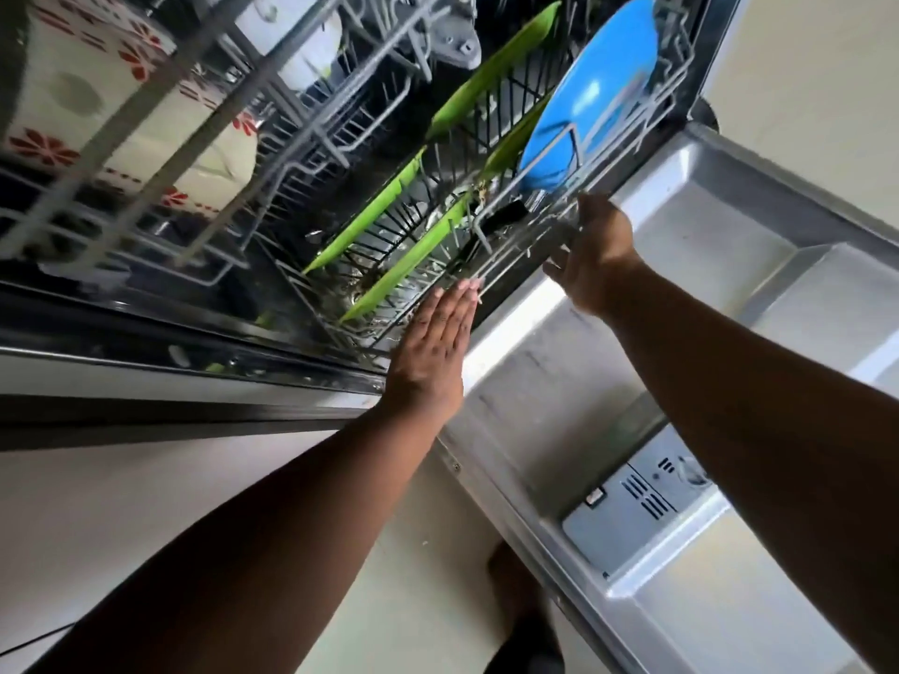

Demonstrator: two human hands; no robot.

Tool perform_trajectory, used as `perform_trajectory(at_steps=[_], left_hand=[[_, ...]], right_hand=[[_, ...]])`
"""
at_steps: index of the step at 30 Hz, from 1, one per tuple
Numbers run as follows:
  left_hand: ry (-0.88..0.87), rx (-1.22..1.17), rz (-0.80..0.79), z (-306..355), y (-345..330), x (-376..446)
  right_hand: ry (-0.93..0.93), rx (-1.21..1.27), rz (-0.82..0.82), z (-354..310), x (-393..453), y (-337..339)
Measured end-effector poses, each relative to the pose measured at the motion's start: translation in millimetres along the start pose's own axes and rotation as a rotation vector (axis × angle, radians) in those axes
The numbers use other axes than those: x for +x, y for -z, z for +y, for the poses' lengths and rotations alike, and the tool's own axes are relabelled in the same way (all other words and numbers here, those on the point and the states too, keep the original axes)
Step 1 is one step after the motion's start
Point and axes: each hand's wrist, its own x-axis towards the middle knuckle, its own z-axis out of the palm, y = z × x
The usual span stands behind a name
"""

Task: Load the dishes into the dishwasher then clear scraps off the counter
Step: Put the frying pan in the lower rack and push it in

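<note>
The dishwasher's lower rack (491, 277) holds several green plates (369, 221) on edge and a blue plate (593, 90) at its right end. My left hand (433, 342) lies flat with straight fingers against the rack's front edge. My right hand (596, 250) touches the same front edge further right, below the blue plate; its fingertips are hidden behind the hand. The upper rack (160, 153) carries white dishes with red flower patterns (121, 119).
The open dishwasher door (681, 304) lies below my arms, with the detergent compartment (632, 508) on its inner face. A dark counter edge (146, 411) runs along the left. A foot (525, 620) stands on the pale floor beside the door.
</note>
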Motion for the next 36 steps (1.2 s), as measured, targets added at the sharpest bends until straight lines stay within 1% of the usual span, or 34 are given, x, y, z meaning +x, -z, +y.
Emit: perform_trajectory(at_steps=[2, 5, 7, 9, 10, 12, 13, 17, 19, 21, 22, 24, 26, 27, 28, 29, 30, 33, 36], left_hand=[[0.013, -0.118, 0.02, 4.0, 2.3, -1.6], [0.002, -0.301, 0.026, 15.0, 12.6, -11.3], [-0.059, -0.326, 0.039, 30.1, 18.6, -26.2], [-0.125, -0.357, 0.07, 52.0, 26.8, -46.6], [-0.153, -0.385, 0.08, 65.8, 31.3, -58.1], [-0.195, -0.443, 0.086, 99.8, 44.5, -81.1], [-0.211, -0.464, 0.072, 116.2, 50.0, -92.8], [-0.328, -0.575, -0.044, 204.0, 82.0, -145.1], [-0.405, -0.639, -0.08, 248.3, 96.2, -171.7], [-0.53, -0.689, -0.083, 294.3, 110.5, -198.4], [-0.592, -0.707, -0.087, 315.5, 117.6, -211.2], [-0.689, -0.716, -0.091, 349.1, 131.2, -230.6], [-0.8, -0.67, -0.026, 373.7, 141.2, -242.9], [-0.855, -0.622, 0.002, 381.7, 145.6, -247.8], [-0.893, -0.571, 0.031, 387.0, 149.3, -251.0], [-0.912, -0.526, 0.052, 391.3, 151.7, -254.1], [-0.903, -0.508, 0.056, 393.9, 153.7, -256.4], [-0.857, -0.522, 0.052, 393.0, 153.5, -263.1], [-0.779, -0.545, 0.052, 385.3, 150.9, -268.0]], right_hand=[[0.003, -0.06, 0.062, 15.4, -12.1, 21.7], [0.129, -0.339, 0.23, 50.5, -43.2, 66.8], [0.191, -0.497, 0.307, 70.9, -74.8, 105.5], [0.178, -0.629, 0.395, 86.4, -110.5, 144.7], [0.185, -0.719, 0.431, 92.2, -129.2, 165.8], [0.257, -0.915, 0.464, 103.3, -163.6, 213.4], [0.268, -0.975, 0.492, 107.4, -177.8, 233.7], [0.176, -1.111, 0.696, 106.2, -240.7, 320.9], [0.139, -1.135, 0.811, 103.6, -265.2, 358.8], [0.091, -1.086, 0.924, 101.6, -282.4, 394.7], [0.064, -1.021, 0.954, 103.9, -286.7, 411.9], [-0.051, -0.786, 0.959, 109.3, -287.8, 439.9], [-0.213, -0.397, 0.867, 117.3, -285.0, 461.5], [-0.313, -0.198, 0.781, 122.2, -283.3, 468.6], [-0.384, -0.057, 0.694, 127.4, -280.7, 474.2], [-0.42, 0.026, 0.621, 132.9, -278.8, 477.8], [-0.423, 0.084, 0.592, 138.2, -275.8, 479.7], [-0.397, 0.191, 0.584, 151.6, -270.2, 476.0], [-0.386, 0.227, 0.588, 152.2, -273.8, 470.3]])
